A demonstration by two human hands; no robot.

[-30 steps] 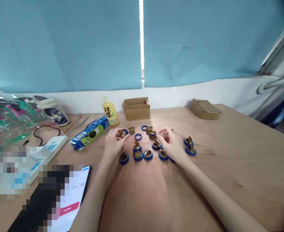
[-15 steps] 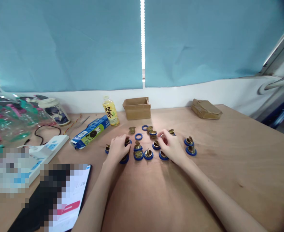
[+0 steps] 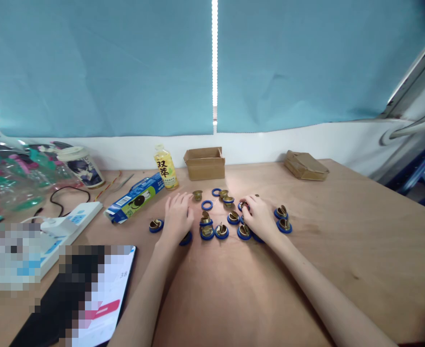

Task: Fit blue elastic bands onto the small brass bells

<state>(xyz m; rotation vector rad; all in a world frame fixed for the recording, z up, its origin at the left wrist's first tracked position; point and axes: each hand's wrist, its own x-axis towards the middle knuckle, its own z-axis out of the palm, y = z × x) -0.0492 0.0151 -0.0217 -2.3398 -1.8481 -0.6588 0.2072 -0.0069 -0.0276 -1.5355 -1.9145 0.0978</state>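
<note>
Your left hand (image 3: 177, 218) curls over the bench (image 3: 212, 294), its grip hidden. Mid-bench, the brass fittings (image 3: 221, 230) look rigid, likely weighty and slick, so take their blue rims (image 3: 221, 237); your right hand (image 3: 259, 217) fingers one, pinch unclear.

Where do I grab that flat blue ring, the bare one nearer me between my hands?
Probably pinch the blue ring by its outer edge, left and right sides, coming down from above. It lies flat with a low rim, and a brass piece stands close on its near side.
</note>
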